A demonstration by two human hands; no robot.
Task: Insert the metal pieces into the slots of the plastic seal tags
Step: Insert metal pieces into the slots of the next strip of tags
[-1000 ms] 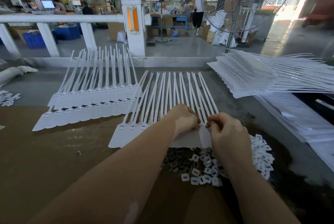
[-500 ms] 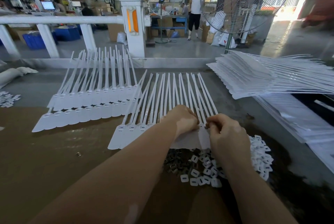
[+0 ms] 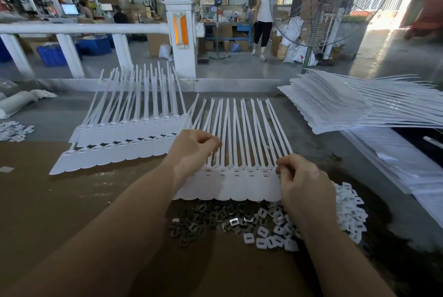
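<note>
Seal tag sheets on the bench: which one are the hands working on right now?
The nearest sheet, just above the pile of metal pieces. The left hand and right hand are at its two ends; the two sheets farther left lie untouched.

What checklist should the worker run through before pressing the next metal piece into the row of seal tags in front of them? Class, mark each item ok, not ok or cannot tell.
1. Row of seal tags lies flat with slots facing up: ok.
2. Right hand sits at the right end of the row, fingers pinched together: ok.
3. A metal piece is in that grip: cannot tell, the fingers hide it.
4. Left hand steadies the row: not ok, it is curled above the straps.
5. Pile of metal pieces lies near, just below the row: ok.
6. Pile of white caps lies apart from the slots: ok.
</note>
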